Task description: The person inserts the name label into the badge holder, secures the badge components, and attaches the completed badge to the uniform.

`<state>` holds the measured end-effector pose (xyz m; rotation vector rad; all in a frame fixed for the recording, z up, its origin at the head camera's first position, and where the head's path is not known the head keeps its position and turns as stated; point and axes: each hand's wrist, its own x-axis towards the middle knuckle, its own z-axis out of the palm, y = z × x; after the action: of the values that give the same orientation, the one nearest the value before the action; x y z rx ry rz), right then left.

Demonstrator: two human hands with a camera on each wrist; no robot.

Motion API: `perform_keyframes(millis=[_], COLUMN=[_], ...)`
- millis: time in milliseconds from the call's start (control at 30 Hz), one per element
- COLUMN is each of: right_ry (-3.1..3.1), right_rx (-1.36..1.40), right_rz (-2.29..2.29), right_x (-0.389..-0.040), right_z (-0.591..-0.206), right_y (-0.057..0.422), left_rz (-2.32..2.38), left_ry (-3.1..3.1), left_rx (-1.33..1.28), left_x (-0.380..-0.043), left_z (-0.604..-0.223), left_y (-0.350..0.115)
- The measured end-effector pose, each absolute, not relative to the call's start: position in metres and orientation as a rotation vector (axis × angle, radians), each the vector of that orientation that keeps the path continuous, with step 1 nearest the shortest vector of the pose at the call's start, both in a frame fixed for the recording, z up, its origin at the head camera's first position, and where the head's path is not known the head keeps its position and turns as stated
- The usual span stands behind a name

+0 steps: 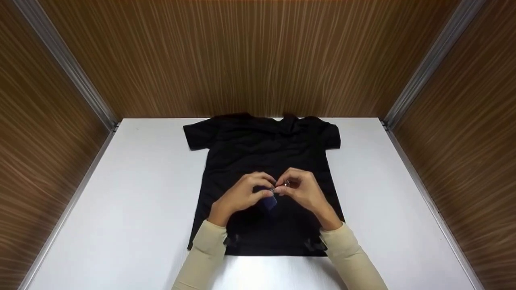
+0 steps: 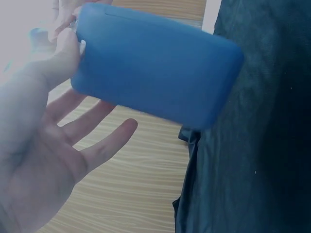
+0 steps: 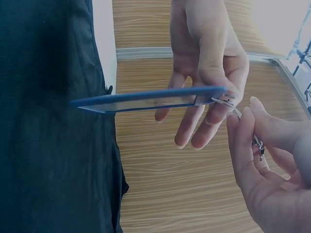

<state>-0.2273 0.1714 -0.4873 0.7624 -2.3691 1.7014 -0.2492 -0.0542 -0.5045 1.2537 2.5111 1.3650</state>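
Observation:
A flat blue card holder (image 2: 155,63) with rounded corners hangs over the black T-shirt (image 1: 258,157). Its top end is pinched between thumb and forefinger of my left hand (image 1: 244,192), whose other fingers are spread in the left wrist view. Seen edge-on in the right wrist view, the holder (image 3: 146,99) has a pale inner face inside a blue frame. My right hand (image 1: 302,189) pinches a thin metal ring (image 3: 233,108) at that same end. A small metal clasp (image 3: 261,150) dangles by the right fingers. Both hands' fingertips meet closely above the shirt.
The T-shirt lies spread on a white table (image 1: 145,193), collar and sleeves toward the far edge. Wood-grain panels (image 1: 250,56) with metal corner strips (image 1: 68,64) stand at the back and both sides.

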Motion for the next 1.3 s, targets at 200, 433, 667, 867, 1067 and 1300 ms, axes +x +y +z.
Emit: perform_keyframes(millis=[200,433,667,867,1067,1300], right_ry=[-2.387,-2.368,-2.391,-2.459,-2.459,-2.494], right_rx=[0.780,0.859,0.893,0.910,0.933,0.904], right_rz=[1.615,1.646,1.635,1.564,1.519,1.466], right_x=[-0.224,-0.211,-0.210,-0.210,-0.211,-0.223], right_z=[-0.485,-0.464,-0.463,-0.460,-0.459,-0.480], right_y=[0.167,0.161,0.160,0.163,0.169,0.173], left_rz=[1.318,1.299,1.331,1.352,1.346,1.323], left_ry=[2.525,2.542,2.556,2.572,2.585,2.591], left_rx=[1.258,1.227,1.276,1.301,1.265,1.235], left_x=[-0.248,-0.246,-0.244,-0.244,-0.244,-0.244], left_z=[-0.505,-0.503,-0.502,-0.502,-0.503,-0.504], left_y=[-0.053,-0.052,-0.052,-0.052,-0.052,-0.051])
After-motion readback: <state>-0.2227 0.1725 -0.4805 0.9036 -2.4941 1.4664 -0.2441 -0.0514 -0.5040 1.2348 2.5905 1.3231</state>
